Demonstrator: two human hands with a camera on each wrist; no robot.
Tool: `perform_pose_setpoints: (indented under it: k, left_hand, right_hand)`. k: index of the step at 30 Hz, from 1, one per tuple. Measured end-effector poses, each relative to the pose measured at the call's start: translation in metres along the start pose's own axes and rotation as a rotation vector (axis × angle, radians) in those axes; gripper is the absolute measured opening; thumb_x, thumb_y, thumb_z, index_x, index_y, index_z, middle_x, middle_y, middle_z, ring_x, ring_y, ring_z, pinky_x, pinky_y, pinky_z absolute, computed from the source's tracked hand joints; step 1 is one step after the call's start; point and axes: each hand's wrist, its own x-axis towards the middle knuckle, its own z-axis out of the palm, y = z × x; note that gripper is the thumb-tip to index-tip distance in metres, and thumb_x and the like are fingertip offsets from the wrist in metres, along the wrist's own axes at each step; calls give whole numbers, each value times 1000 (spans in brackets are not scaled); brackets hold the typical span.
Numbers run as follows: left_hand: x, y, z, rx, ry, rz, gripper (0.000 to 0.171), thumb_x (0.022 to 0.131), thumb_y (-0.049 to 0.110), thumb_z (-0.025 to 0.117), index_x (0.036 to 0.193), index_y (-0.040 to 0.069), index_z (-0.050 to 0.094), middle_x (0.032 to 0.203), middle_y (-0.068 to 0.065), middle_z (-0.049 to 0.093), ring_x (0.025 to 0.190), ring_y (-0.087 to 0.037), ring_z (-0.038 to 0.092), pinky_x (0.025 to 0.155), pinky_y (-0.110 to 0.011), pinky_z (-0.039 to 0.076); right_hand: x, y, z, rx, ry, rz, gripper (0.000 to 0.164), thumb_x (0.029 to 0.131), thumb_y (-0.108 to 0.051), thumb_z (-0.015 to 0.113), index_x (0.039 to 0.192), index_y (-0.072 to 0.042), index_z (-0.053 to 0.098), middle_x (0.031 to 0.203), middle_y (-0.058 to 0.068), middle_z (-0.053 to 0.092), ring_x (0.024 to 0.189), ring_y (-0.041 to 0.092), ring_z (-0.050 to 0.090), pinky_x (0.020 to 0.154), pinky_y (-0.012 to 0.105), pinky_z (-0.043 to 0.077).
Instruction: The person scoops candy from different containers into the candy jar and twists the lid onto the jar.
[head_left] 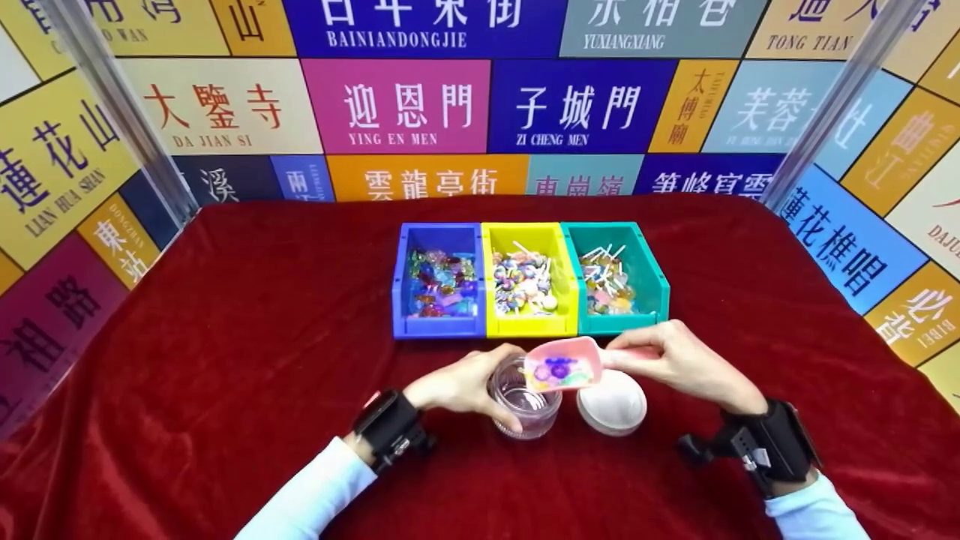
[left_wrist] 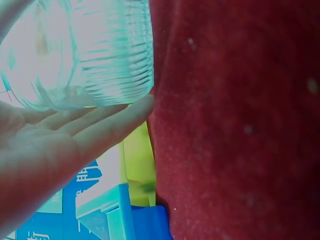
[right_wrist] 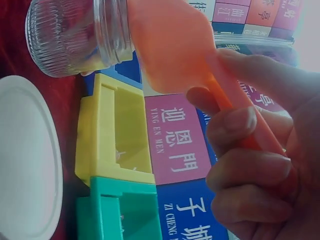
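Note:
My left hand (head_left: 469, 382) holds a clear ribbed jar (head_left: 534, 421), thumb on the near side and fingers along the far side. The jar's mouth is uncovered. My right hand (head_left: 679, 364) grips the handle of a pink scoop (head_left: 574, 347), its fingers curled round it in the right wrist view. Small purple, pink, yellow and green pieces (head_left: 559, 369) lie in the scoop, which hangs over the jar's mouth. Beside the jar, below the scoop's handle, a round white lid (head_left: 613, 405) rests on the cloth. The left wrist view shows the jar's ribbed wall (left_wrist: 115, 60) against my fingers.
Behind the jar stand three joined bins: a blue bin (head_left: 439, 327) with coloured gem-like pieces, a yellow bin (head_left: 531, 327) with small lollipop-like sticks, and a green bin (head_left: 622, 324) with mixed pieces. Dark red cloth (head_left: 285, 315) covers the table. A sign-printed backdrop (head_left: 405, 97) rises behind.

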Motion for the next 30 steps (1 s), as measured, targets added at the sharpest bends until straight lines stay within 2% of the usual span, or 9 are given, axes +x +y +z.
perform_pose_setpoints:
  k: [4, 11, 18, 24, 30]
  left_hand:
    - [0, 0, -1, -4, -1, 0, 78, 59, 32, 81, 123, 8, 43, 118, -7, 55, 105, -16, 52, 91, -22, 40]
    - [0, 0, -2, -3, -4, 8, 78, 59, 31, 81, 123, 8, 43, 118, -6, 55, 105, -16, 53, 90, -22, 41]
    - [0, 0, -2, -6, -6, 7, 78, 59, 30, 81, 123, 7, 43, 116, -7, 56, 104, -16, 53, 90, -22, 41]
    - [-1, -1, -1, -8, -5, 10, 79, 58, 31, 82, 123, 8, 43, 117, -7, 56, 105, -14, 52, 91, -21, 40]
    - [-1, -1, -1, -22, -19, -4, 79, 58, 32, 82, 123, 9, 43, 117, -5, 56, 103, -12, 53, 90, -21, 41]
  right_hand:
    - [1, 3, -1, -21, -5, 15, 14, 83, -24, 62, 88, -16, 71, 78, -8, 66, 67, 5, 55, 62, 18, 46]
    - [1, 3, -3, -30, 2, -31, 14, 83, -29, 61, 87, -20, 71, 77, -8, 66, 66, 5, 55, 61, 18, 45]
    - [0, -11, -5, -121, 36, -87, 12, 82, -30, 62, 81, -22, 70, 70, -16, 62, 60, 2, 52, 55, 16, 42]
    - [1, -27, -5, -225, 56, -141, 12, 83, -30, 61, 73, -23, 66, 60, -19, 53, 53, 0, 46, 48, 13, 35]
    - [1, -35, -3, -305, 79, -158, 16, 82, -30, 62, 67, -23, 62, 54, -19, 44, 49, -1, 39, 45, 12, 29]
